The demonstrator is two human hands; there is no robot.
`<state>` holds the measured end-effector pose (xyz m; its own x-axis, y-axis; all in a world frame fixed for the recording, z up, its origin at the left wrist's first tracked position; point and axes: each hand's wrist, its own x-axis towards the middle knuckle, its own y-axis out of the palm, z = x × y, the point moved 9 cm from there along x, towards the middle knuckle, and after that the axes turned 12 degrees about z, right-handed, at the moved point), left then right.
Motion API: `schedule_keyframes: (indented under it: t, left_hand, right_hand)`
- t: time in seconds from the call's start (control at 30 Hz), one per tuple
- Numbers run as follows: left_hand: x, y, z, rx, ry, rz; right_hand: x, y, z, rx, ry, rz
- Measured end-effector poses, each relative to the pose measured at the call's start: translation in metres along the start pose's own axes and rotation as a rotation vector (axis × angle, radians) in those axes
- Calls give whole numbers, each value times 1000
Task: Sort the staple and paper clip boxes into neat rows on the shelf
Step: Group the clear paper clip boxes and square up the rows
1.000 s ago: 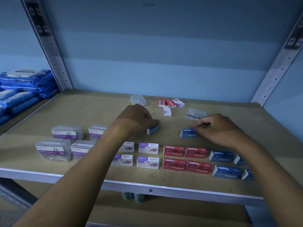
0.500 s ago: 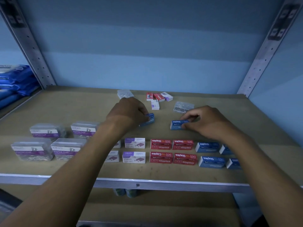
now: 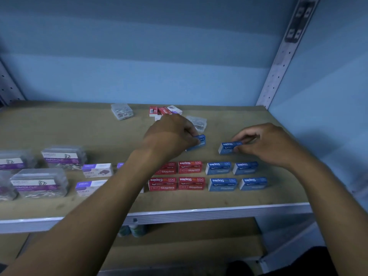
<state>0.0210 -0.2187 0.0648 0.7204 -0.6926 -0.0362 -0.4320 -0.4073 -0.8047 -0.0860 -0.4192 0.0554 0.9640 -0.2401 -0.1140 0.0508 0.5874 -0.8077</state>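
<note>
Two loose blue staple boxes behind the sorted rows. Left-hand blue box (image 3: 200, 142) pinched at its near end by the left hand (image 3: 171, 136), fingers curled round it, box tilted, far end pointing toward 1 o'clock. Right-hand blue box (image 3: 229, 147) lying flat on the shelf board (image 3: 59, 132), gripped at its 3 o'clock end by the right hand (image 3: 266, 144), thumb below and fingertips curled over the top edge.

At 6 o'clock from both, two neat rows: four blue boxes (image 3: 235, 176), then four red boxes (image 3: 179, 175) toward 9 o'clock, then purple-and-white boxes (image 3: 97, 169) partly hidden under the left forearm, then clear paper clip boxes (image 3: 39, 183) farthest toward 9 o'clock.

At 12 o'clock, near the back wall, unsorted: a clear case (image 3: 121, 110), a small heap of red and white boxes (image 3: 163, 110), another clear case (image 3: 197, 122) just beyond the left hand.
</note>
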Motion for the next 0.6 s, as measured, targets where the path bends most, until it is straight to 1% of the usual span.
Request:
schedule_keyframes:
  t: [0.13, 0.27, 0.6]
  left_hand:
    - [5, 20, -20, 13, 42, 35]
    - [7, 34, -32, 77, 65, 53]
    - [11, 45, -34, 92, 57, 114]
  right_hand:
    - [-9, -5, -13, -25, 17, 6]
    - [-14, -9, -22, -46, 30, 4]
    - [-11, -5, -34, -42, 64, 42]
